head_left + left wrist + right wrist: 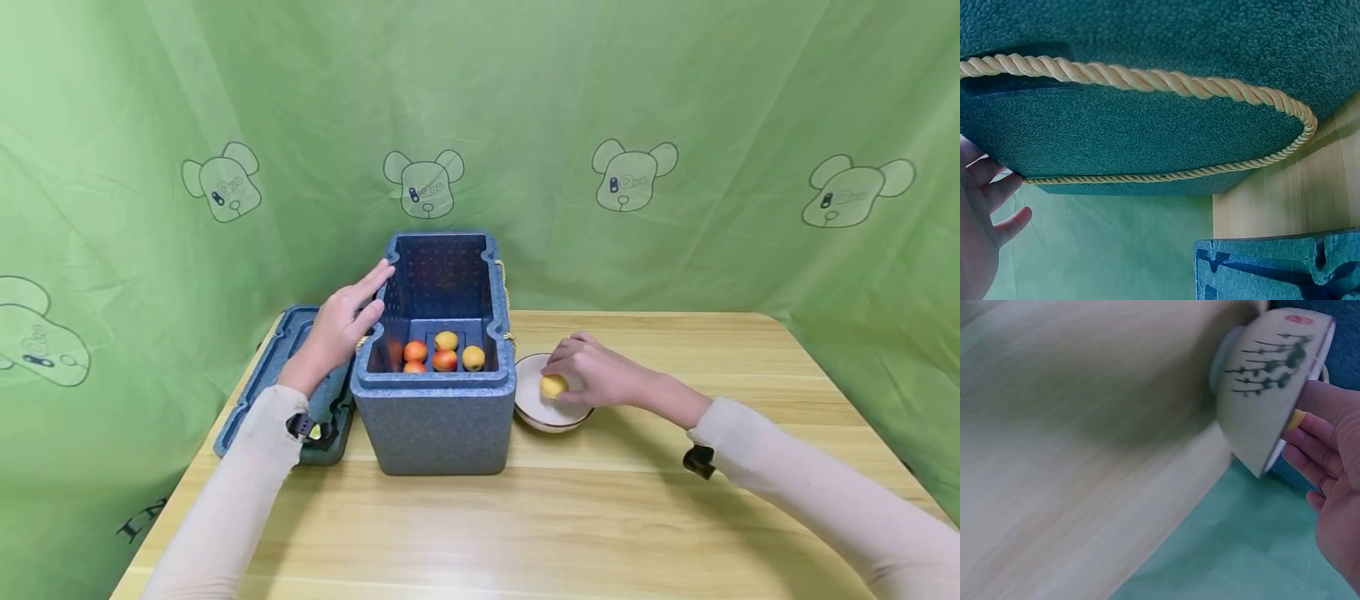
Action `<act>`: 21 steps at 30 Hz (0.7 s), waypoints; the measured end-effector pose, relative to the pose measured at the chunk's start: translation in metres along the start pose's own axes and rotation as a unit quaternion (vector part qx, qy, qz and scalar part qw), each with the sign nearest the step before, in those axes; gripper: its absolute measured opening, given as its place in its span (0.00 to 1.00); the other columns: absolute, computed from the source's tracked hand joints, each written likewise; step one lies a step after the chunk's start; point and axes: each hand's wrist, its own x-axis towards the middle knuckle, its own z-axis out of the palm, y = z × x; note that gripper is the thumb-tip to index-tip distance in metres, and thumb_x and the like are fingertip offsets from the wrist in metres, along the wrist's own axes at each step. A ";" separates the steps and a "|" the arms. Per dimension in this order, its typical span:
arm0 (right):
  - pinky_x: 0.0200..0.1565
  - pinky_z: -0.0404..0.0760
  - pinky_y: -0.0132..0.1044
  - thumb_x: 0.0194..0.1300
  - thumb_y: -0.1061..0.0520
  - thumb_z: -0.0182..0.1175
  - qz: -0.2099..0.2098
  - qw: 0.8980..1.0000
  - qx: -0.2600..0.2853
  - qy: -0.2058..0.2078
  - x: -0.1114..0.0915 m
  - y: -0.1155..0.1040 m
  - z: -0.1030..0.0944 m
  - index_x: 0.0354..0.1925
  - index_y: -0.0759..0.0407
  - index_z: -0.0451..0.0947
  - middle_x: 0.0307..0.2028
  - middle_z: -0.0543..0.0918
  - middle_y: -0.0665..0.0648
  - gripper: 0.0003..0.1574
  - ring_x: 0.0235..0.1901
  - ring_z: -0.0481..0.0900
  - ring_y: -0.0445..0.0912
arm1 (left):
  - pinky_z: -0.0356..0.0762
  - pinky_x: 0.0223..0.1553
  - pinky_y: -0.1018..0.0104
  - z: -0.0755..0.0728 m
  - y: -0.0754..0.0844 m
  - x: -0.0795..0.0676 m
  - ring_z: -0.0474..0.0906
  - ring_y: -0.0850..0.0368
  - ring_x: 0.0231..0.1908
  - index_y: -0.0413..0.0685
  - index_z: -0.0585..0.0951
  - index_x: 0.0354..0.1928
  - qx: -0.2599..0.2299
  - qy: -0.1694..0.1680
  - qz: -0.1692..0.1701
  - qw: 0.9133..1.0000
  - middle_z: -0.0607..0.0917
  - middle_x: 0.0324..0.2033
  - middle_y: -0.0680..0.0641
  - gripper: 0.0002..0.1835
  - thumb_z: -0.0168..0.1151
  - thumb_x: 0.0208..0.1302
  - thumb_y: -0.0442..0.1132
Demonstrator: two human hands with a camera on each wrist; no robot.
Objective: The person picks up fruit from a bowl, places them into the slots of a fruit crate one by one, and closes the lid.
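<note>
My right hand (597,372) pinches a small yellow fruit (553,386) between thumb and fingers, at the white bowl (531,379) with a brown rim. From the right wrist view, the bowl (1260,381) shows a painted green plant on its outside, and a sliver of the fruit (1296,419) peeks out by the fingers. With fingers extended, my left hand (341,327) rests on the left rim of a tall blue-grey foam box (442,429). Several red-orange and yellow fruits (445,360) lie on the box's floor.
The box's lid (258,379) lies on the table to its left, under my left forearm. A twisted cream rope (1179,81) loops along the box's side. Light wood tabletop (637,517) extends in front and right; a green curtain (525,100) hangs behind.
</note>
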 end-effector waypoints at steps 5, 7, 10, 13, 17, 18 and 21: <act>0.61 0.71 0.57 0.51 0.58 0.77 0.010 0.999 0.018 0.029 0.006 -0.001 -0.011 0.48 0.63 0.87 0.44 0.89 0.58 0.24 0.49 0.82 0.54 | 0.61 0.74 0.40 -0.001 0.001 -0.001 0.63 0.41 0.75 0.52 0.64 0.78 0.001 0.001 -0.001 1.000 0.62 0.78 0.47 0.29 0.46 0.78 0.45; 0.60 0.71 0.58 0.51 0.59 0.77 0.004 0.999 0.024 0.049 0.009 0.000 -0.016 0.48 0.64 0.87 0.44 0.89 0.59 0.24 0.48 0.83 0.54 | 0.61 0.74 0.41 -0.001 0.001 -0.001 0.63 0.41 0.75 0.53 0.64 0.78 0.001 0.002 -0.001 1.000 0.62 0.78 0.47 0.29 0.45 0.78 0.46; 0.59 0.70 0.57 0.51 0.59 0.77 0.004 0.997 0.029 0.075 0.014 0.001 -0.024 0.47 0.64 0.87 0.44 0.89 0.59 0.23 0.48 0.83 0.54 | 0.60 0.74 0.41 0.000 0.000 0.000 0.63 0.42 0.75 0.53 0.64 0.78 -0.001 0.002 -0.001 1.000 0.62 0.78 0.48 0.29 0.47 0.78 0.44; 0.57 0.69 0.57 0.50 0.60 0.78 0.010 0.995 0.027 0.100 0.017 0.002 -0.033 0.48 0.64 0.87 0.45 0.89 0.60 0.24 0.48 0.83 0.55 | 0.60 0.74 0.41 0.000 0.000 0.000 0.63 0.41 0.75 0.52 0.64 0.78 -0.003 0.002 -0.001 1.000 0.62 0.78 0.47 0.29 0.47 0.77 0.42; 0.57 0.70 0.59 0.48 0.60 0.79 0.007 0.989 0.018 0.143 0.023 0.003 -0.046 0.47 0.64 0.87 0.44 0.90 0.61 0.25 0.47 0.83 0.57 | 0.60 0.74 0.41 0.000 0.001 0.000 0.63 0.42 0.75 0.52 0.65 0.78 -0.005 0.003 -0.001 1.000 0.62 0.78 0.48 0.29 0.46 0.78 0.45; 0.57 0.70 0.59 0.48 0.60 0.79 0.007 0.988 0.018 0.153 0.024 0.003 -0.050 0.47 0.64 0.87 0.44 0.90 0.62 0.25 0.47 0.83 0.57 | 0.60 0.74 0.41 0.000 0.000 0.000 0.63 0.42 0.75 0.52 0.65 0.78 -0.005 0.003 -0.001 1.000 0.62 0.78 0.48 0.29 0.45 0.78 0.46; 0.58 0.69 0.60 0.48 0.61 0.79 0.016 0.984 0.026 0.173 0.028 0.002 -0.063 0.48 0.65 0.87 0.45 0.89 0.63 0.26 0.48 0.83 0.58 | 0.60 0.74 0.41 0.001 0.000 0.000 0.63 0.42 0.75 0.52 0.65 0.78 -0.008 0.004 0.000 1.000 0.62 0.78 0.48 0.29 0.44 0.79 0.48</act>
